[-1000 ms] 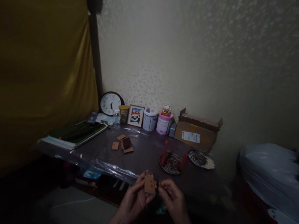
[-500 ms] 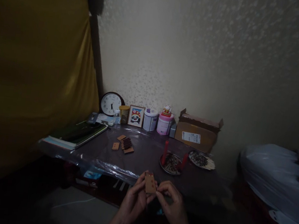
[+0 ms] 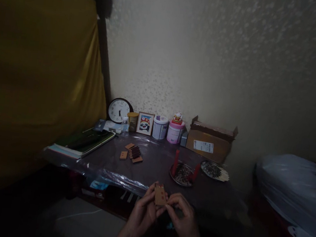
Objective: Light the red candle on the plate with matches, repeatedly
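Tan cardboard shows in my left hand [image 3: 144, 211], where my thumb and fingers grip a matchbox [image 3: 161, 195] tilted up just in front of the near edge of the plastic-covered table [image 3: 153, 158], while my right hand [image 3: 181, 209] has its thumb and forefinger pinched together at the box's right side, though in this dim light I can't tell whether a matchstick is between them. Beyond, a cluster of matchboxes [image 3: 123, 155] lies to the left, and on the right a red candle [image 3: 176, 160] stands upright on a round plate [image 3: 179, 183].
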Demonstrator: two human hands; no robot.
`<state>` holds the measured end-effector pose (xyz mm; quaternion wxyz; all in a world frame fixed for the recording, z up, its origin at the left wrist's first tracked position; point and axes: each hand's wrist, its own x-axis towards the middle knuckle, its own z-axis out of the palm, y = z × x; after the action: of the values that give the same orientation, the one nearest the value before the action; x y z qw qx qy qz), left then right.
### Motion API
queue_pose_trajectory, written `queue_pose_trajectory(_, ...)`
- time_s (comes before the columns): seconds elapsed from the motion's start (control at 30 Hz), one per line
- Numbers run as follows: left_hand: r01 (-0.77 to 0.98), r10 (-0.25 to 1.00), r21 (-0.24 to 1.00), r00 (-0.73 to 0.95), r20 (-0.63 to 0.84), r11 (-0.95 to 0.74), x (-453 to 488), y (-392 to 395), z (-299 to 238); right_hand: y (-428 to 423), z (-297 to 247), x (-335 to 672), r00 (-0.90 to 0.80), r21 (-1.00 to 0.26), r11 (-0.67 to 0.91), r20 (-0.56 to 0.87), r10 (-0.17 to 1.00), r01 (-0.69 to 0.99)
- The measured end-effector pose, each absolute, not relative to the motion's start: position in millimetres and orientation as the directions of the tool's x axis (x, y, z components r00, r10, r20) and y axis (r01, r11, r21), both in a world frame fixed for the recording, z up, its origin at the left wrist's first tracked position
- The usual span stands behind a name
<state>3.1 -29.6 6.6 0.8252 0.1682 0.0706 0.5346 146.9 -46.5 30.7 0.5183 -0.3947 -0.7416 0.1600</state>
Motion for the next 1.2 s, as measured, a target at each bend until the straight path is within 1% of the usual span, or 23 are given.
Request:
queue_pose_trajectory(0.23,-0.847,0.9,0.369,0.432,0.061,0.382,1.9,-30.3,8.3,-47.8,28.9,147.9,-0.156,-0.653,0.629,0.631,0.76,0.422)
queue_pose_trajectory(0.47,-0.826,0.897,0.428,0.436,0.072,0.367,3.0,-30.9,8.5,-44.4,26.3,148.6,-0.128,-0.645,0.63,0.647,0.751,0.433)
queue_pose_trajectory(0.7,-0.799,0.958,0.554,0.287,0.009,0.234,6.7,-28.7,5.4,-41.6,24.1,149.5,-0.111,-0.644,0.627,0.654,0.748,0.438)
queue_pose_trajectory(0.8,-0.768,0.967,0.608,0.255,0.004,0.201,7.1,-28.8,5.4,-41.7,23.5,149.7,-0.105,-0.654,0.616,0.643,0.758,0.439)
queue_pose_trajectory(1.07,-0.699,0.988,0.705,0.153,-0.02,0.123,8.9,-29.8,11.1,-43.6,26.1,148.5,-0.082,-0.651,0.614,0.654,0.752,0.445)
queue_pose_trajectory(1.2,-0.696,0.987,0.705,0.155,-0.037,0.135,8.6,-29.9,14.2,-41.7,25.0,150.0,-0.069,-0.647,0.605,0.654,0.753,0.464)
